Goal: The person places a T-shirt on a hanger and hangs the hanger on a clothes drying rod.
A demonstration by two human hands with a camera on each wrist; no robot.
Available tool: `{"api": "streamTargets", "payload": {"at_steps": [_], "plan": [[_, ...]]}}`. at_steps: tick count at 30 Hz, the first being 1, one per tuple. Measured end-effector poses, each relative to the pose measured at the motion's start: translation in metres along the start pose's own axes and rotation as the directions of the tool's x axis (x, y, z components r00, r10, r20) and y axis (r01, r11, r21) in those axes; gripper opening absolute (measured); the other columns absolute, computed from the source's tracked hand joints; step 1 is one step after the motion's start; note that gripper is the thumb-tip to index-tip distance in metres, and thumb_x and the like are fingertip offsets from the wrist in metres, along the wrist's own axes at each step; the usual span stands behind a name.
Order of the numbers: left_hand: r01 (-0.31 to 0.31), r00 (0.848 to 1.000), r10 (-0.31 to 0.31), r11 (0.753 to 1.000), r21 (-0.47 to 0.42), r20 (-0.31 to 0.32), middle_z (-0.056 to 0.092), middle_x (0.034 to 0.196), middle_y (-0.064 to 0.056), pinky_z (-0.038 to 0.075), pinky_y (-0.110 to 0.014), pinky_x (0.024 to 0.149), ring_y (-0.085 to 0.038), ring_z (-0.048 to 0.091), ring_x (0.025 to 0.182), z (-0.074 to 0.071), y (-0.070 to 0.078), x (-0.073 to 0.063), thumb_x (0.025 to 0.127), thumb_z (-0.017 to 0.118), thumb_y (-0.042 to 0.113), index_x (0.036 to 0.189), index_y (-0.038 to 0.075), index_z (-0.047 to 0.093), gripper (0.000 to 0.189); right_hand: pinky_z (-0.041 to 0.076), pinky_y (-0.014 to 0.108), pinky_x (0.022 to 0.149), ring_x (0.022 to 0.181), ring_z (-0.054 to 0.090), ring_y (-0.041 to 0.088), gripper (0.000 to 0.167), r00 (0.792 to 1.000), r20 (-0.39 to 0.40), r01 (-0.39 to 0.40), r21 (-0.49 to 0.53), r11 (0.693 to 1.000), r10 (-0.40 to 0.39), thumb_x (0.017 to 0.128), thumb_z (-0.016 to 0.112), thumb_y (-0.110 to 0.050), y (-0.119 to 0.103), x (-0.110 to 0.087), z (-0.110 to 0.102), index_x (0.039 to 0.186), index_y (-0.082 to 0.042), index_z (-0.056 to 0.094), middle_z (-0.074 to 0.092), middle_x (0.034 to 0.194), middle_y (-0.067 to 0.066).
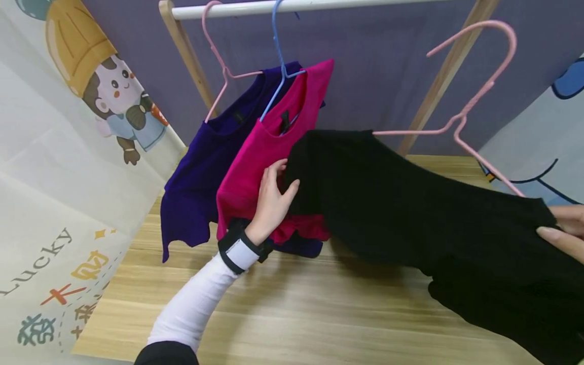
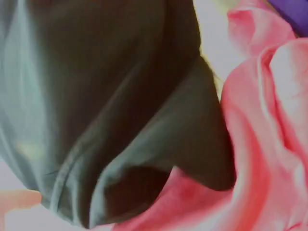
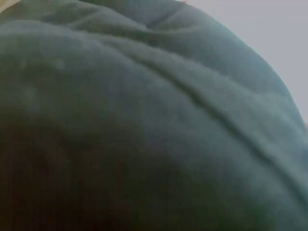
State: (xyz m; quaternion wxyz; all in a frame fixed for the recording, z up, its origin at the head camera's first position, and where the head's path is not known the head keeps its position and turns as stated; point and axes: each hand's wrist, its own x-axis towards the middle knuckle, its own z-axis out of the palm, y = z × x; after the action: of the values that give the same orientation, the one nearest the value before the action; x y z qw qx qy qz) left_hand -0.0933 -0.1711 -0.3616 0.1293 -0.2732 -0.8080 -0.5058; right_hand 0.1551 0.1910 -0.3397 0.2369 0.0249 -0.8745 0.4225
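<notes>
A black T-shirt [image 1: 401, 213] is spread across the head view on a pink hanger [image 1: 465, 114], whose hook is off the rail. At its right shoulder end, my right hand [image 1: 568, 228] pinches the cloth, thumb in front; the frame edge cuts off part of this hand. My left hand [image 1: 272, 200] is at the sleeve on the other end, with thumb and fingers apart. Black cloth [image 2: 120, 96] fills much of the left wrist view, a fingertip [image 2: 19, 201] at its lower edge. Only blurred dark cloth [image 3: 144, 134] shows in the right wrist view.
A magenta top [image 1: 246, 177] on a blue hanger [image 1: 279, 66] and a dark purple top [image 1: 196, 177] on a pink hanger [image 1: 223, 66] hang from the white rail [image 1: 319, 6]. Below is a wooden board [image 1: 296, 314]. A printed curtain [image 1: 55, 177] is at left.
</notes>
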Motion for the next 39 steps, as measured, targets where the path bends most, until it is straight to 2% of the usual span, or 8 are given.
{"api": "streamTargets", "payload": {"at_steps": [6,11,15,19,22,26,30,39], "plan": [[0.013,0.998,-0.017,0.998,-0.067,-0.059,0.042,0.120,-0.017,0.028,-0.039,0.094,-0.027,0.039,0.110,0.003,-0.004,-0.008,0.080,0.057,0.005,0.127,0.002,0.033,0.053,0.036,0.015,0.039,0.048,0.050,-0.005,0.041,0.987,-0.102,-0.135,-0.086,0.987,0.126,0.091,0.040,0.004,-0.003,0.017,-0.007,0.100,-0.036,0.046,0.051,0.076,-0.027],[0.009,0.996,-0.016,0.996,-0.090,-0.085,0.040,0.123,-0.016,0.025,-0.041,0.095,-0.024,0.037,0.114,0.006,-0.004,-0.016,0.079,0.057,0.005,0.128,0.002,0.032,0.054,0.033,0.013,0.038,0.042,0.047,-0.005,0.041,0.981,-0.193,-0.020,-0.088,0.996,0.003,0.089,0.044,0.006,-0.014,0.042,-0.001,0.100,-0.033,0.052,0.052,0.067,-0.024],[-0.007,0.996,-0.001,0.995,-0.096,-0.085,0.040,0.123,-0.016,0.023,-0.042,0.095,-0.023,0.036,0.115,0.006,-0.004,-0.021,0.079,0.056,0.004,0.126,0.002,0.034,0.052,0.034,0.006,0.042,0.044,0.047,-0.009,0.038,0.960,-0.274,-0.052,0.010,0.999,0.053,0.089,0.046,0.003,-0.024,0.061,0.005,0.099,-0.033,0.054,0.051,0.065,-0.023],[-0.012,0.996,0.004,0.996,-0.084,-0.092,0.040,0.122,-0.015,0.023,-0.043,0.094,-0.023,0.036,0.115,0.005,-0.004,-0.023,0.080,0.056,0.004,0.125,0.002,0.035,0.050,0.036,0.004,0.046,0.047,0.049,-0.010,0.037,0.950,-0.293,-0.097,0.050,0.994,0.108,0.089,0.047,0.000,-0.037,0.081,0.011,0.096,-0.035,0.055,0.052,0.063,-0.022],[-0.010,0.996,0.004,0.997,-0.071,-0.090,0.040,0.123,-0.016,0.023,-0.043,0.094,-0.023,0.036,0.115,0.004,-0.004,-0.025,0.080,0.056,0.005,0.125,0.001,0.035,0.050,0.034,0.004,0.051,0.050,0.046,-0.010,0.034,0.945,-0.311,-0.108,0.001,0.994,0.104,0.089,0.048,-0.003,-0.043,0.094,0.018,0.097,-0.035,0.053,0.049,0.064,-0.020],[-0.009,0.996,0.004,0.998,-0.061,-0.086,0.041,0.122,-0.016,0.023,-0.043,0.094,-0.023,0.036,0.115,0.005,-0.004,-0.027,0.080,0.056,0.005,0.124,0.001,0.036,0.049,0.034,0.006,0.052,0.056,0.045,-0.006,0.025,0.938,-0.296,-0.211,-0.074,0.975,0.181,0.091,0.047,-0.016,-0.050,0.107,0.025,0.114,-0.024,0.053,0.045,0.070,-0.014],[-0.002,0.997,-0.003,0.998,-0.064,-0.076,0.041,0.121,-0.016,0.023,-0.044,0.094,-0.024,0.036,0.114,0.006,-0.003,-0.030,0.080,0.056,0.005,0.124,0.001,0.037,0.048,0.033,0.009,0.051,0.062,0.042,0.000,0.040,0.931,-0.257,-0.293,-0.101,0.951,0.259,0.091,0.047,-0.026,-0.057,0.117,0.036,0.128,-0.012,0.045,0.043,0.076,-0.008],[-0.001,0.998,-0.003,0.998,-0.070,-0.064,0.042,0.119,-0.017,0.024,-0.045,0.092,-0.025,0.037,0.113,0.009,-0.003,-0.037,0.080,0.056,0.005,0.122,0.001,0.039,0.046,0.030,0.014,0.052,0.062,0.039,0.005,0.023,0.929,-0.274,-0.227,0.114,0.967,0.250,0.089,0.052,-0.022,-0.066,0.125,0.072,0.110,-0.014,0.053,0.044,0.067,-0.007]]}}
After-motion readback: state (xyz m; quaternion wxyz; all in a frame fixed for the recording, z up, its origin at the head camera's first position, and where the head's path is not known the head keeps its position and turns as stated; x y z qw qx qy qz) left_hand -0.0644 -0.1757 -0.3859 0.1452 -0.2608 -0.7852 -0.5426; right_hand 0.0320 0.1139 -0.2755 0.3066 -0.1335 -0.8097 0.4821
